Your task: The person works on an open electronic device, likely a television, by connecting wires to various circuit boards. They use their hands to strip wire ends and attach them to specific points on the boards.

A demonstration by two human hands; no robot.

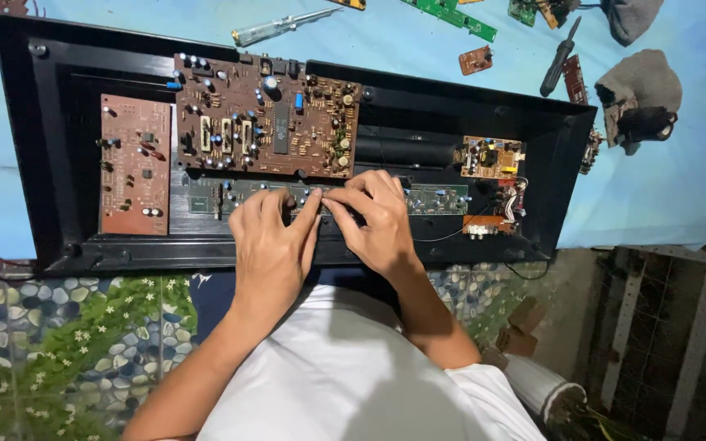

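A long black plastic casing (67,163) lies open on a blue cloth, with circuit boards inside. A large brown board (267,114) sits at its upper middle and a smaller brown board (134,163) at its left. Along the casing's lower part runs a narrow green board (435,198). My left hand (270,245) and my right hand (376,216) rest side by side on the middle of that green board, fingertips pinched together where they meet. What the fingers pinch is hidden. A small yellow-brown board (492,158) with wires sits at the casing's right end.
On the blue cloth (655,196) behind the casing lie a clear-handled screwdriver (275,28), a black screwdriver (560,57), green board strips (455,16), a small brown board (475,60) and grey rags (639,94). A pebble-and-flower patterned mat (59,343) lies at the near left; a metal frame (680,327) stands at the right.
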